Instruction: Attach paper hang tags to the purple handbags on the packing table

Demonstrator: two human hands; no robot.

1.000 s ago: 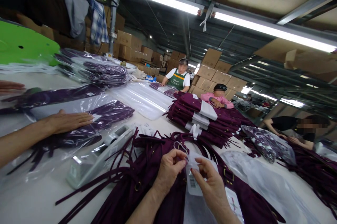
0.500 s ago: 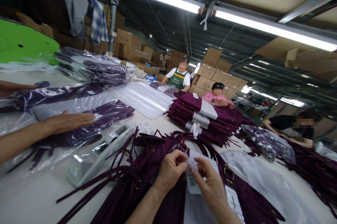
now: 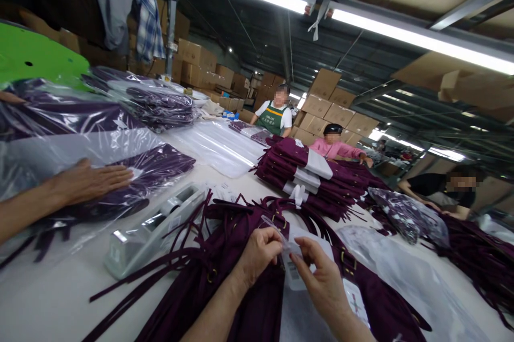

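Lower centre of the frame: the left hand and right hand meet over a white tag bearing a barcode. Both hands are closed in a pinch, thumb against forefinger, on the tag's upper edge and on a thin clear loop that rises from it to the upper left; whether the loop passes through the tag cannot be told. The fingertips of the two hands lie just beside each other, nearly touching.

The tag rests on a dark purple garment with long straps trailing toward the lower left and small metal rings at its upper edge. The garment lies on a pale table.

Left of the garment, touching its straps: a grey tape dispenser. Centre left: a co-worker's hand lies flat on a bagged purple garment. Upper left: a stack of bagged garments and a green board. Centre: a flat sheaf of clear bags, and to its right a pile of folded purple garments with white bands. Lower right: a loose clear bag. Far side of the table: three people at work before stacked cartons.
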